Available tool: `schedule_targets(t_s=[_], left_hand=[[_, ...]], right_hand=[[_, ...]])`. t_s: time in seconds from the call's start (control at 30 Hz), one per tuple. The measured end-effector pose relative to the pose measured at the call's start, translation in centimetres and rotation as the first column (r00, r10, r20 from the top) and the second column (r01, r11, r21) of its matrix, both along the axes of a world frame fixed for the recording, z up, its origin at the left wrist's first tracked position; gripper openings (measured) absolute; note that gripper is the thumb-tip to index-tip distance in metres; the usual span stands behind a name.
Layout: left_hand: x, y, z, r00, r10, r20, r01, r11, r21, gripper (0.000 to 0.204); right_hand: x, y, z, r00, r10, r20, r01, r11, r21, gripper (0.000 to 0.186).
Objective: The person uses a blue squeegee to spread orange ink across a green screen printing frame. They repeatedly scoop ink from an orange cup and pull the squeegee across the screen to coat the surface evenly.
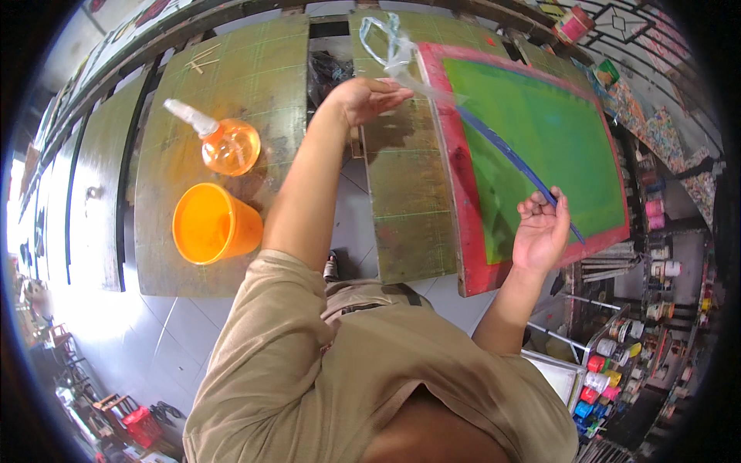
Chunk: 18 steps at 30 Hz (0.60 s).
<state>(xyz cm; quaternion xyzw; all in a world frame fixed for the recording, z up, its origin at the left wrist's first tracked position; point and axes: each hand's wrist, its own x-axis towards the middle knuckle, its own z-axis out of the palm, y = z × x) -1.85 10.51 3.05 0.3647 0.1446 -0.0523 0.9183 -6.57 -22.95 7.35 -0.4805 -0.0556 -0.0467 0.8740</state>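
Note:
A screen-printing frame [455,193] with red edges and green mesh leans over the table at the right. My right hand [540,235] is above its near right part, thumb and fingers closed on a long, narrow blue strip [502,147]. The strip slants across the mesh from upper left to lower right. Crumpled clear plastic film [401,62] lies or hangs by the frame's upper left corner, seeming to meet the strip's far end. My left hand [370,100] has its fingers stretched out, tips right beside the film; whether they touch it I cannot tell.
On the left board stand an orange bucket [204,224] and a spray bottle [231,147] of orange liquid, with thin sticks [202,58] farther back. A gap separates the boards [409,231]. Paint containers [598,378] crowd the lower right; a red pot [573,25] stands far right.

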Motion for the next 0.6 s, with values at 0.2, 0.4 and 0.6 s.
schedule_targets(t_s=[0.2,0.4,0.6], left_hand=[[-9.9,-7.4,-0.2,0.995,0.001,-0.095,0.053,0.826,0.562,0.042],[-28.7,-9.0,-1.3,0.522,0.295,0.800,-0.740,-0.311,0.597,0.060],[-30.5,-2.7,-3.3,0.485,0.641,0.595,-0.504,-0.350,0.789,0.094]], right_hand=[[-0.2,2.7,0.8,0.990,0.129,0.061,-0.131,0.991,0.024,0.030],[-3.0,8.4,2.7,0.860,0.460,0.223,-0.457,0.887,-0.069,0.036],[-7.7,15.5,5.1,0.694,0.655,0.300,-0.550,0.751,-0.365,0.028]])
